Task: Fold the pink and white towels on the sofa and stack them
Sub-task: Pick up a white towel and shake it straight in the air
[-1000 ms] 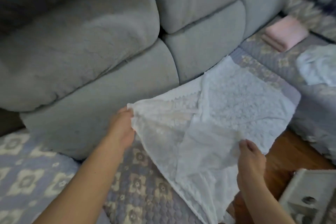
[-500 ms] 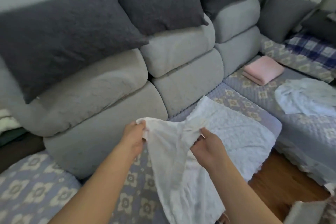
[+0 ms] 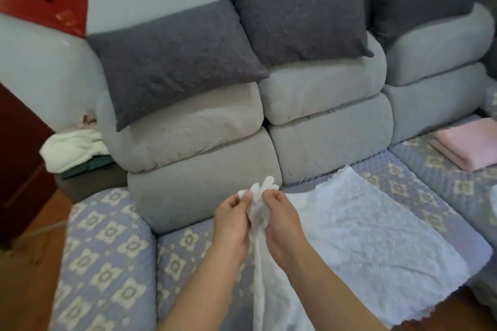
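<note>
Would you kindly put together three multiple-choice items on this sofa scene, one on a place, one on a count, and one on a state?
1. Where does the folded pink towel lie?
A. on the floor
B. on the patterned seat cover at the right
C. on a back cushion

2. How many dark grey throw pillows show in full?
A. two
B. four
C. five

3. What is the state of the thin white towel in the hands?
A. folded into a square
B. spread flat
C. bunched at its top, hanging down

Answers: 1 B, it rests on the floral cover at the right edge. 2 A, two are whole; a third is cut by the frame. 3 C, the left hand and the right hand pinch its top together, while another white cloth lies flat beside.
</note>
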The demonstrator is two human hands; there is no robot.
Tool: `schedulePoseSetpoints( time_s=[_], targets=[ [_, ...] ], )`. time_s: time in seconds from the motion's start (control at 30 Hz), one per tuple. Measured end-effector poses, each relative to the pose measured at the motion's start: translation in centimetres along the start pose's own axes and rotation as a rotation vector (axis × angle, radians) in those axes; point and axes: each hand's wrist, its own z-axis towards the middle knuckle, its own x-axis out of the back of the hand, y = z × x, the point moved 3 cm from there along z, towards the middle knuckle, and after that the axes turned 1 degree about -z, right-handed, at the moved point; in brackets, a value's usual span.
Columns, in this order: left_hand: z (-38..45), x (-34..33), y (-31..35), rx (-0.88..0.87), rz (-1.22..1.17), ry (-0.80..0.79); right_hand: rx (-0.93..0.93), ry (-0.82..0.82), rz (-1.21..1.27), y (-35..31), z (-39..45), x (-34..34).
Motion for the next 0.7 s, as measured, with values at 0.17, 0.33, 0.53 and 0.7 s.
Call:
schedulePoseSetpoints(
  time_s=[0.17,0.33,0.53,0.7],
  targets=[
    [1.5,1.6,1.3,0.013,0.103,-0.146,0.176,0.003,-0.332,-0.6,-0.2,-1.7],
    [3.1,4.0,2.4,0.112,0.02,-0.222,0.09,0.173,-0.272,-0.4,1.7,-0.5],
    [5.3,6.3,2.7,0.211,-0.032,-0.194,-0.044,0.355,0.081,0.1,2.3,0.8],
    [6.5,6.6,3.0,0.233,-0.086,-0.191,-0.174,0.44,0.287,0.7,2.8,0.6]
  ],
)
